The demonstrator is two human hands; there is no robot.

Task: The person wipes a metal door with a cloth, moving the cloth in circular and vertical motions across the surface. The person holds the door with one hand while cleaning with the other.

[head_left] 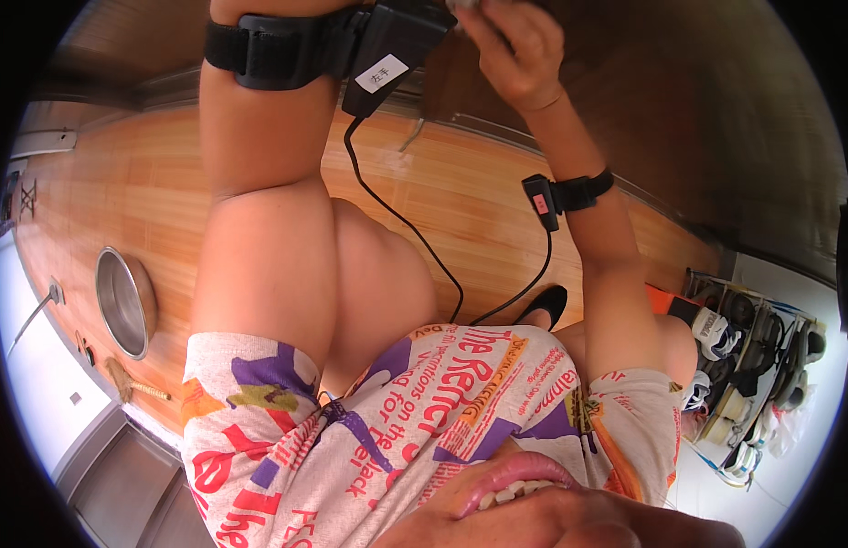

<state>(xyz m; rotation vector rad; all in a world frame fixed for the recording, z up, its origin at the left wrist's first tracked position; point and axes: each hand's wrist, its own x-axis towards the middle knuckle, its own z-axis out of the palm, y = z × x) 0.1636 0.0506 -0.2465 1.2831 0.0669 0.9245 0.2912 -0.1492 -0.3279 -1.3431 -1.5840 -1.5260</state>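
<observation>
My right hand [526, 62] is raised at the top edge, beside a dark brown glossy surface [716, 137]. Its fingers are bent and pressed together near a small whitish bit [462, 4] at the edge, too cut off to name. My left forearm [269, 119] reaches up past the top edge, so the left hand lies outside the picture. A black strap with a black box [397, 55] is fastened round the left forearm. Round the right one sits a smaller black strapped box [540, 203]. Black cables [401, 219] run down from both boxes.
Wood-look flooring [168, 196] spreads below. A round metal basin [125, 301] and a brush [122, 379] are by the left wall, near a cord at an outlet [56, 292]. A shoe rack [744, 365] full of shoes stands right. My foot wears a dark shoe [549, 303].
</observation>
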